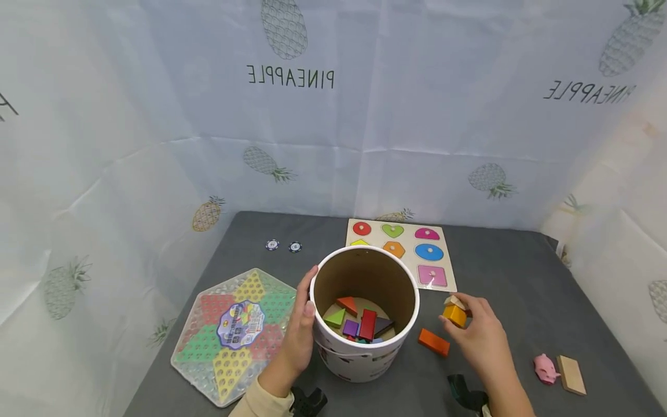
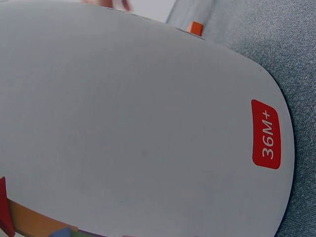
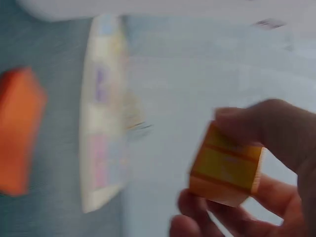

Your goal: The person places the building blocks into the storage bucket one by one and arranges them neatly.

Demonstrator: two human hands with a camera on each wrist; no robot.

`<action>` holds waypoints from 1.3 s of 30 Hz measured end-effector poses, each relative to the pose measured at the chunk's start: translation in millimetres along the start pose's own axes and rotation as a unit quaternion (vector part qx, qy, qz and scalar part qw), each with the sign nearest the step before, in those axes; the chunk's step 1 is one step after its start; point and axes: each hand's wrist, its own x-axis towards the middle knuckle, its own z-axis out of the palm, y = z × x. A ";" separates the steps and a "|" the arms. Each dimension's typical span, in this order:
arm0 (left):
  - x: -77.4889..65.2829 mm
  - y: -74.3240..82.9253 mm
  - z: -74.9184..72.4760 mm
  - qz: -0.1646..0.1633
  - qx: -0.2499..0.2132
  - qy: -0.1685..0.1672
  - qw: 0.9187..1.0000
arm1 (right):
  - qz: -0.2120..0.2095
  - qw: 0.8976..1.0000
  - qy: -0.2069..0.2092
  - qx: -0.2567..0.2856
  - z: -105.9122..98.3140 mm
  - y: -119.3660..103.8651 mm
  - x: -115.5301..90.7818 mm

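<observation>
A white bucket [image 1: 411, 298] stands upright on the grey table with several coloured wooden blocks [image 1: 367, 324] inside. Against its left side rests my left hand [image 1: 298, 336], fingers fairly straight along the outer wall near the rim. In the left wrist view the bucket's wall [image 2: 148, 118] fills most of the picture. To the right of the bucket, my right hand [image 1: 482, 330] pinches a yellow-orange block [image 1: 455, 315] between thumb and fingers, raised off the table. A pale wooden piece [image 1: 455, 302] shows just above that block. An orange block [image 1: 433, 342] lies between bucket and right hand.
Left of the bucket lies a hexagonal board [image 1: 208, 341] with coloured triangles. Behind the bucket is a shape puzzle board [image 1: 406, 263]. Two poker chips [image 1: 272, 245] lie at the back left. A pink pig [image 1: 545, 369] and a plain wooden block [image 1: 571, 375] lie at the right.
</observation>
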 end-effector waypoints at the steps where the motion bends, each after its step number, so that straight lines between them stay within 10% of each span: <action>1: 0.0 0.1 0.6 -0.001 0.000 -0.002 1.000 | 0.016 0.999 -0.028 -0.003 4.9 6.8 1.7; 8: 0.6 0.5 2.3 0.001 -0.002 0.002 1.000 | 0.063 0.993 -0.103 -0.018 31.2 44.2 6.7; 22: 0.2 1.6 1.0 -0.008 0.002 0.000 1.000 | 0.064 0.996 0.042 0.036 30.6 36.1 5.9; 29: 0.6 0.7 0.9 0.001 0.005 0.007 1.000 | -0.070 0.976 0.115 0.171 -12.5 -34.3 3.9; 39: 0.3 -1.1 1.4 0.001 0.001 0.004 1.000 | -0.295 0.928 0.038 0.226 -16.3 -134.7 -3.6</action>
